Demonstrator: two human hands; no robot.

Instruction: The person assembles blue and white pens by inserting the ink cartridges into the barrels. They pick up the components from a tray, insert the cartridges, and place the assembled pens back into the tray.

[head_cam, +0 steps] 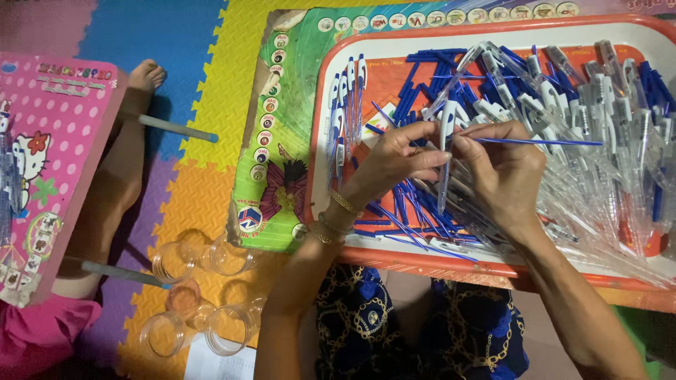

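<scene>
Pen barrel (445, 169), clear with a white clip end, stands nearly upright between the two hands above the orange tray (394, 260). Largest in view is the foam floor mat (204, 84) of blue, yellow, purple and orange tiles, and on it rests the tabletop (282, 141), a low green board printed with pictures and small round badges. The orange tray with its white rim covers most of the board. Heaped across the tray's right half lies a pile of clear pens (598, 141), and a spread of blue refills (422, 84) lies at its middle and under the hands. A short row of finished pens (346, 105) lies side by side at the tray's left edge.

At the far left stands a pink tabletop (56, 155) with dots, and another person's bare leg (120, 183) beside it. Clear plastic cups (204, 295) lie on the mat near the lower left.

The left hand (394, 162), with gold bracelets at the wrist, pinches the pen barrel near its top. The right hand (503, 172) is closed on a thin blue refill (549, 142), which points away to the right, its near end at the top of the barrel.
</scene>
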